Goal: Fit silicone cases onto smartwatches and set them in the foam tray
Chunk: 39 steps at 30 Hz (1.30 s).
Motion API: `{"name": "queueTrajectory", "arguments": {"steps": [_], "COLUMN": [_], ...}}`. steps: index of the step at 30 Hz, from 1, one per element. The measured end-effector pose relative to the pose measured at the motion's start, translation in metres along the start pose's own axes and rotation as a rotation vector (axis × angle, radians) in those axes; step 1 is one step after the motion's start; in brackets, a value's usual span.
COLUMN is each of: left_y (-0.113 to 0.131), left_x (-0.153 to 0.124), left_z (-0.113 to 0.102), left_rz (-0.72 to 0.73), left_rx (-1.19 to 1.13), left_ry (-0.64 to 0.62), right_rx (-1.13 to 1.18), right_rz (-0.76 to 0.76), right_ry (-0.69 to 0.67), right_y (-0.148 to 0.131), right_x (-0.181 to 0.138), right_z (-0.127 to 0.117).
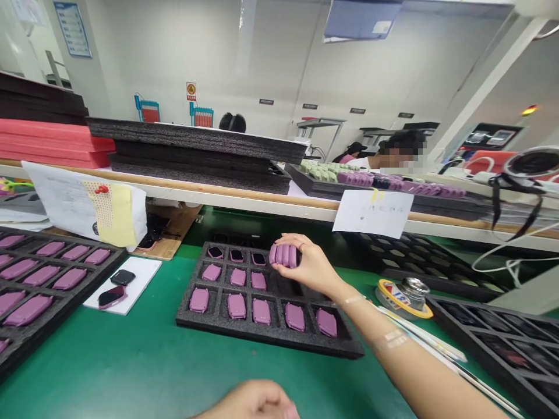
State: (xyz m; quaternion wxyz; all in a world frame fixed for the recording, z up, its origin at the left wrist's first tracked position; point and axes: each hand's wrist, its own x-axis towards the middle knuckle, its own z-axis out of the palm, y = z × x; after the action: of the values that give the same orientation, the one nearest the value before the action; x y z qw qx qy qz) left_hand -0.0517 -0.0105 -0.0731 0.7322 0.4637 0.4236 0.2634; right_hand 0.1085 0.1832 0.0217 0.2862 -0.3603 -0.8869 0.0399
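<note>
My right hand (312, 265) reaches in from the lower right and grips a short stack of pink watch-shaped pieces (283, 255) above a black foam tray (266, 331). Pink pieces sit in most of that tray's pockets, such as one in the front row (261, 311). Several dark-faced watches lie in its back row, including one (236, 255) near my fingers. My left hand (248, 401) is blurred at the bottom edge, with a pink patch (290, 411) by its fingertips. I cannot tell whether it holds that patch.
A foam tray of pink pieces (43, 279) lies at the left, next to a white card (124, 285) bearing two watches. A metal-capped container (404, 294) and a dark tray (493, 349) stand at the right. Foam stacks (196, 154) fill a shelf behind, and a co-worker (402, 151) sits beyond.
</note>
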Motion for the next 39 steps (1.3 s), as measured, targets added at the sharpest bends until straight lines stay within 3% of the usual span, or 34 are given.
{"name": "queueTrajectory", "arguments": {"steps": [2,4,6,9,17,26,31,39], "left_y": [0.016,0.033,0.046,0.052,0.042,0.042,0.045,0.05], "left_x": [-0.007,-0.016,-0.023,-0.028,-0.025,-0.026,-0.027,-0.031], "left_z": [0.002,0.004,0.005,0.007,0.011,0.013,0.01,0.006], "left_rz": [-0.01,0.084,0.208,0.273,0.288,0.252,0.275,0.171], "left_rx": [-0.313,-0.524,-0.603,-0.633,-0.542,-0.528,-0.363,-0.214], "left_ry": [0.106,0.162,0.16,0.123,0.14,0.144,0.145,0.103], "right_rx": [0.107,0.212,0.356,0.505,0.736,0.793,0.831,0.849], "right_rz": [-0.09,-0.196,-0.3,-0.311,-0.085,-0.095,-0.005,0.058], "right_ry": [0.062,0.093,0.124,0.143,0.065,0.042,0.016,-0.058], "right_y": [-0.031,-0.06,-0.082,-0.097,-0.095,-0.097,-0.096,-0.093], "right_x": [-0.026,-0.052,-0.074,-0.095,-0.117,-0.12,-0.123,-0.124], "right_z": [-0.004,-0.004,-0.002,0.008,0.021,0.021,0.024,0.027]}}
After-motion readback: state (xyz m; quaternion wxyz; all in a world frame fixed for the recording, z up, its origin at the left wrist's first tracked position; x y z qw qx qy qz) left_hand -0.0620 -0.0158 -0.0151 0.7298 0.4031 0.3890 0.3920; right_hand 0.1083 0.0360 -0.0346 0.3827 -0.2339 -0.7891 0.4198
